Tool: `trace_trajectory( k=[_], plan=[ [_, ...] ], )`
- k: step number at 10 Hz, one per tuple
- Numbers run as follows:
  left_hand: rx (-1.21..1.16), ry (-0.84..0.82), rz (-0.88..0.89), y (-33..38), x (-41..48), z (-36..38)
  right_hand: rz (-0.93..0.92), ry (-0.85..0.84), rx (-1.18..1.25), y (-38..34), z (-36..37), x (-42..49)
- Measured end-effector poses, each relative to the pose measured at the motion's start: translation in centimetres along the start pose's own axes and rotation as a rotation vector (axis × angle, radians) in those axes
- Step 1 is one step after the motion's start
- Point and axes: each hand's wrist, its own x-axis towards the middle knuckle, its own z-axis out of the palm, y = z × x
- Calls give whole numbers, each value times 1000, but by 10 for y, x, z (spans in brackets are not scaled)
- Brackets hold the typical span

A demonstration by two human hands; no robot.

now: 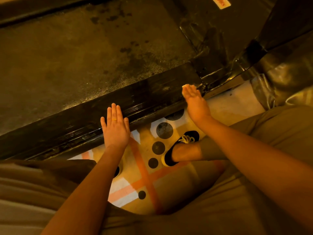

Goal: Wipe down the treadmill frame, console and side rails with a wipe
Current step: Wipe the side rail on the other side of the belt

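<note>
Beyond the knees, the right hand, grip flat, presses the wipe on the side rail's right end; the rail runs left beneath the flat, empty left hand.

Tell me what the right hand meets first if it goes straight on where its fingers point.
The right hand, pressing the wipe on the side rail, would cross the rail and likely meet the belt edge first; depth is unclear.

Glossy black side rail, rough matt belt, patterned woven rug.
</note>
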Motion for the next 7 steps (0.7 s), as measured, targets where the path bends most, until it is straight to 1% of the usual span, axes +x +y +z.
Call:
trace_trajectory(
  k=[1, 2, 3, 4, 5, 6, 7],
  plan=[
    [-6, 4, 2, -1, 1, 0, -156, -22, -32, -22, 7, -5],
    [-11, 1, 6, -2, 1, 0, -177, -7, -71, -4, -3, 0],
    [-10, 3, 5, -2, 0, 0, -27, -19, -98, 31, -16, 7],
    [-11, 7, 0, -1, 0, 1, 44, -46, -120, 39, -18, 7],
    [-14, 17, -4, 0, 0, 2, 68, -26, -65, 14, -12, 2],
    [-6, 20, 0, 0, 0, 2, -58, -27, -55, -30, 2, -13],
    [-5, 23, 4, -1, 0, 2, -223, -51, -28, -88, 16, -26]
  ],
)
